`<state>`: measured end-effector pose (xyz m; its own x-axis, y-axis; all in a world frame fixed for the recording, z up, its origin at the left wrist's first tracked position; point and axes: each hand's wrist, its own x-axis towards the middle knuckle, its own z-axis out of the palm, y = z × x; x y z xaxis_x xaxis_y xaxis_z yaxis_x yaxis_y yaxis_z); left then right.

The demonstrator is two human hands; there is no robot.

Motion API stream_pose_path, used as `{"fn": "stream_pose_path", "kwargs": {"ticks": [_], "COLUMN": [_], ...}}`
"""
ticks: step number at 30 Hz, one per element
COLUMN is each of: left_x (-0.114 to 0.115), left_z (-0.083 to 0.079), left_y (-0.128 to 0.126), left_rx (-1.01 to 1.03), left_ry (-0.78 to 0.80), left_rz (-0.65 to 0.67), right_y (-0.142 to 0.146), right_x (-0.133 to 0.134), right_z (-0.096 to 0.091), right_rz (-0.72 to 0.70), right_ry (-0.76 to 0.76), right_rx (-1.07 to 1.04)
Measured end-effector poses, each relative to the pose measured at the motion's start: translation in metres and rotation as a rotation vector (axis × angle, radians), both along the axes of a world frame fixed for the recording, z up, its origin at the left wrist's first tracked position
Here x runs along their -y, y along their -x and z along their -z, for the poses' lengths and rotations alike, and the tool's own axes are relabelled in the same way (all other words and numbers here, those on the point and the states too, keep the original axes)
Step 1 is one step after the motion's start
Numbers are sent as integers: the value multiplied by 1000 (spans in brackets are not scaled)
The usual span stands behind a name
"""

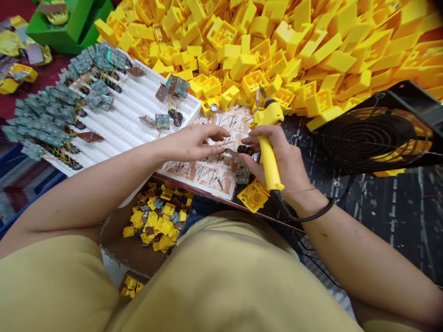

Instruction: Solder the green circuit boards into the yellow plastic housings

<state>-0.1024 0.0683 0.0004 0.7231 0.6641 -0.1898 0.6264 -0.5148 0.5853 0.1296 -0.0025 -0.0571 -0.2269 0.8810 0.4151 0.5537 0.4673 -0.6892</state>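
Note:
My right hand (280,152) is wrapped round the handle of a yellow soldering gun (269,159), its metal tip pointing away from me. Its thumb and fingertips also touch a small dark round part (245,150). My left hand (195,143) pinches thin wires (228,144) that run towards that part; their far ends are hard to make out. Below the right hand lie a green circuit board (242,175) and an open yellow plastic housing (254,194). Both hands are above a patterned paper sheet (211,177).
Left, a white corrugated tray (128,124) bears many wired circuit boards (44,120). Yellow housings (242,60) are heaped at the back. A black fan (374,133) stands right. Below the edge is a cardboard box (117,240) of yellow parts. Green bins (65,27) stand back left.

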Motion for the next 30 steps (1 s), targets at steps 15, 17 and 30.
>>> {"fn": "stream_pose_path", "kwargs": {"ticks": [15, 17, 30], "left_x": [-27, -37, -12], "left_z": [-23, -33, -7], "left_y": [18, 30, -17], "left_rx": [-213, -187, 232], "left_ry": [-92, -27, 596], "left_rz": [-5, -1, -234], "right_y": [-7, -9, 10], "right_x": [10, 13, 12], "right_z": [11, 11, -12], "right_rz": [73, 42, 44], "right_ry": [-73, -94, -480], "right_rx": [48, 67, 185]}}
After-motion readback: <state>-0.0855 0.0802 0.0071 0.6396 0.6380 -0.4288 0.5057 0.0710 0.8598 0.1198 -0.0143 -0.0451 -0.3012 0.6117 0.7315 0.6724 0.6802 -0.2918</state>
